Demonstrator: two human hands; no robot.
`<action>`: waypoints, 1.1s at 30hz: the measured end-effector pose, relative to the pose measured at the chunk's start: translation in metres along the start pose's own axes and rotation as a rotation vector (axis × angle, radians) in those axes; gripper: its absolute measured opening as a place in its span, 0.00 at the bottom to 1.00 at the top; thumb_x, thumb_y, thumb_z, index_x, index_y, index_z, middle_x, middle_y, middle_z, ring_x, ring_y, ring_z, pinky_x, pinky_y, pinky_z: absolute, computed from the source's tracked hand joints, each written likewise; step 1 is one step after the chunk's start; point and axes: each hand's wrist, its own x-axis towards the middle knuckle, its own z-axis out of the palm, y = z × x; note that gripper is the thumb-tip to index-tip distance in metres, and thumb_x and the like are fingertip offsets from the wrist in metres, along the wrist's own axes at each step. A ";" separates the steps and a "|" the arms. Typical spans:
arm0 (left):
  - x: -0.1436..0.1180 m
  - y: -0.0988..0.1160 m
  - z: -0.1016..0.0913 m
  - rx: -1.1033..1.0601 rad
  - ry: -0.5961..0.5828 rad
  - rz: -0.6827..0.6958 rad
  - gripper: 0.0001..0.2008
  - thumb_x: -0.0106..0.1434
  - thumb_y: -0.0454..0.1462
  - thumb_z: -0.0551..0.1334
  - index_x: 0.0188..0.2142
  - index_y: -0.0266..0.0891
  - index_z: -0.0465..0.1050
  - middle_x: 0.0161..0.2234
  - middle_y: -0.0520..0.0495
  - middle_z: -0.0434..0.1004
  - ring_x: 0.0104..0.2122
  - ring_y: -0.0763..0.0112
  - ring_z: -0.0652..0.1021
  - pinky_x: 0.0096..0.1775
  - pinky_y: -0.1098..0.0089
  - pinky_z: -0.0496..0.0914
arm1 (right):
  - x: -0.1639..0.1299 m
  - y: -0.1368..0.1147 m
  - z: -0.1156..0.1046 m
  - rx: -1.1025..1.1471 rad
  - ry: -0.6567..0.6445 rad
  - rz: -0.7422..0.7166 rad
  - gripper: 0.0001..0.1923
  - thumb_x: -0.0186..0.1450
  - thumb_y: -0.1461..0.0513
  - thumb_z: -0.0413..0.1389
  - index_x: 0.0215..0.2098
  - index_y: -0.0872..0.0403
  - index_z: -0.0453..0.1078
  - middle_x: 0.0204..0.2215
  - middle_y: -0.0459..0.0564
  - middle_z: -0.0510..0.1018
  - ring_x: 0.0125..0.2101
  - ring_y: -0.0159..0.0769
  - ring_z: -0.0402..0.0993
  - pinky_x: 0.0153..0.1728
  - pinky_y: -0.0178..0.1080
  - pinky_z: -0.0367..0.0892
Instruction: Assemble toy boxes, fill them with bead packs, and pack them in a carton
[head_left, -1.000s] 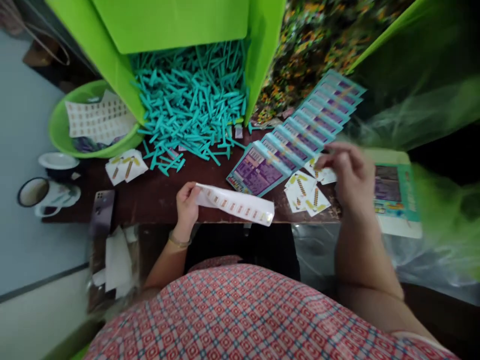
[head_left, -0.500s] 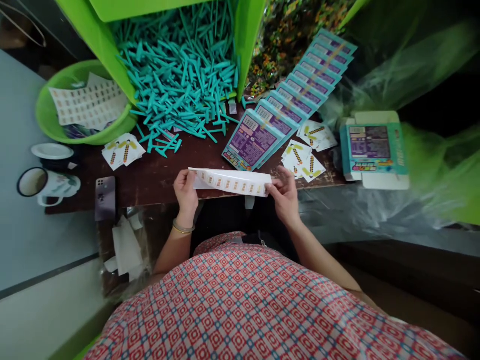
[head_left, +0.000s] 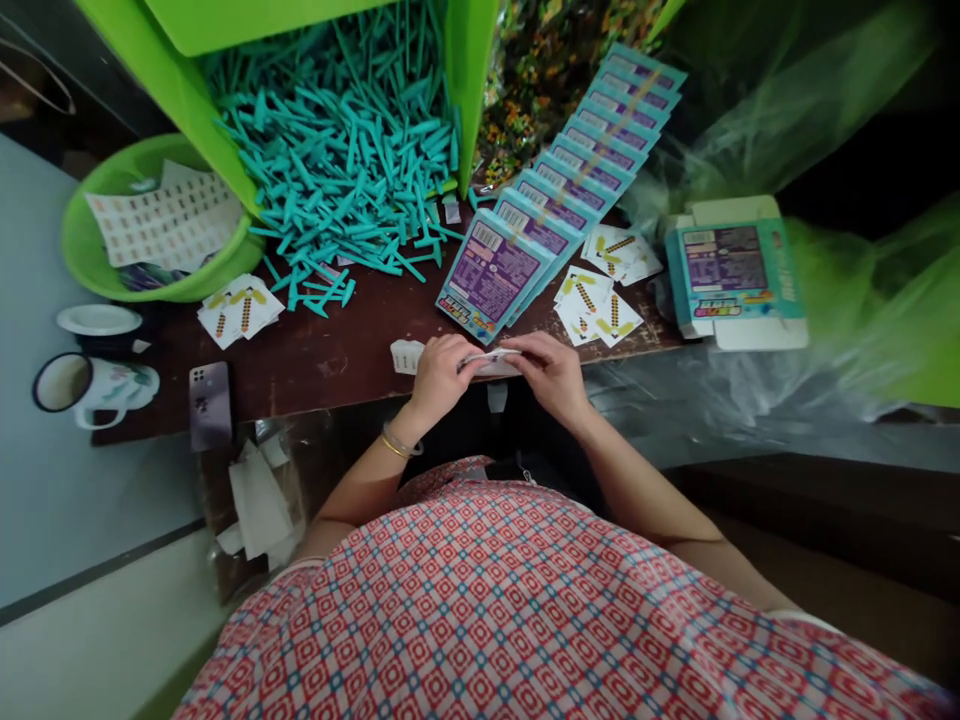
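Note:
Both hands are close together at the table's front edge, pinching a white strip of stickers. My left hand is closed on its middle, and one end of the strip sticks out to the left of that hand. My right hand has its fingers pressed together on the right part. Most of the strip is hidden by my fingers. Just beyond my hands lies a fanned row of purple and teal printed boxes. White cards with a pickaxe picture lie right of them.
Turquoise plastic pickaxes spill from a green bin. At left are a green basin with sticker sheets, more pickaxe cards, an enamel mug and a phone. An opened box stands at right.
My hands have come together from the two ends of the strip. The strip, stretched out flat before, is now mostly covered by my fingers. The view has shifted slightly.

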 end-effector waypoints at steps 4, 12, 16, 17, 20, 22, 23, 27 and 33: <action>0.005 0.003 -0.008 -0.145 -0.051 -0.062 0.09 0.62 0.38 0.73 0.28 0.40 0.79 0.29 0.50 0.78 0.30 0.68 0.75 0.36 0.68 0.64 | 0.007 0.007 -0.013 -0.109 0.018 -0.042 0.09 0.67 0.52 0.65 0.34 0.47 0.83 0.34 0.49 0.78 0.37 0.40 0.76 0.39 0.42 0.73; 0.010 0.007 -0.009 -0.313 -0.145 -0.207 0.11 0.60 0.41 0.72 0.26 0.38 0.79 0.25 0.51 0.78 0.25 0.72 0.71 0.32 0.70 0.63 | 0.005 0.015 -0.017 0.037 0.007 -0.015 0.12 0.68 0.51 0.63 0.34 0.48 0.81 0.36 0.49 0.81 0.39 0.41 0.78 0.43 0.44 0.74; 0.014 0.007 -0.007 -0.294 -0.154 -0.225 0.12 0.59 0.43 0.72 0.26 0.38 0.79 0.24 0.51 0.78 0.25 0.72 0.71 0.30 0.70 0.62 | 0.013 0.006 -0.030 -0.040 -0.047 -0.076 0.09 0.68 0.52 0.63 0.41 0.46 0.81 0.43 0.51 0.82 0.44 0.44 0.78 0.49 0.49 0.73; 0.015 0.007 -0.008 -0.288 -0.163 -0.226 0.12 0.59 0.44 0.72 0.26 0.38 0.79 0.24 0.51 0.78 0.25 0.73 0.71 0.30 0.70 0.61 | 0.015 0.002 -0.035 -0.069 -0.080 -0.114 0.08 0.68 0.53 0.63 0.40 0.46 0.81 0.43 0.52 0.82 0.45 0.44 0.78 0.51 0.50 0.72; 0.018 0.007 -0.011 -0.274 -0.188 -0.234 0.14 0.58 0.45 0.72 0.25 0.37 0.79 0.24 0.51 0.78 0.24 0.73 0.70 0.29 0.70 0.60 | 0.018 -0.011 -0.050 -0.048 -0.216 -0.155 0.10 0.69 0.52 0.62 0.35 0.47 0.80 0.44 0.52 0.82 0.46 0.45 0.78 0.54 0.53 0.71; 0.020 0.006 -0.013 -0.271 -0.188 -0.233 0.15 0.58 0.46 0.72 0.25 0.38 0.79 0.24 0.51 0.78 0.24 0.73 0.69 0.29 0.70 0.60 | 0.019 -0.018 -0.059 0.071 -0.265 -0.095 0.13 0.70 0.49 0.61 0.35 0.47 0.78 0.47 0.51 0.81 0.46 0.45 0.78 0.53 0.52 0.73; 0.021 0.007 -0.014 -0.272 -0.187 -0.229 0.15 0.58 0.47 0.72 0.25 0.38 0.79 0.24 0.51 0.78 0.24 0.73 0.70 0.29 0.70 0.60 | 0.020 -0.020 -0.062 0.133 -0.263 -0.061 0.14 0.69 0.47 0.62 0.34 0.47 0.78 0.48 0.51 0.81 0.47 0.44 0.78 0.54 0.52 0.73; 0.024 0.007 -0.013 -0.266 -0.206 -0.237 0.15 0.59 0.46 0.73 0.26 0.37 0.80 0.25 0.50 0.79 0.25 0.73 0.71 0.30 0.70 0.61 | 0.025 -0.016 -0.058 0.252 -0.224 0.010 0.14 0.67 0.46 0.64 0.42 0.45 0.79 0.56 0.50 0.78 0.55 0.45 0.75 0.59 0.51 0.71; 0.029 0.009 -0.010 -0.250 -0.218 -0.210 0.17 0.58 0.48 0.72 0.25 0.37 0.79 0.23 0.51 0.78 0.25 0.72 0.71 0.29 0.71 0.60 | 0.032 -0.009 -0.032 0.039 -0.260 -0.128 0.33 0.68 0.56 0.64 0.70 0.40 0.65 0.45 0.48 0.83 0.50 0.44 0.78 0.64 0.55 0.64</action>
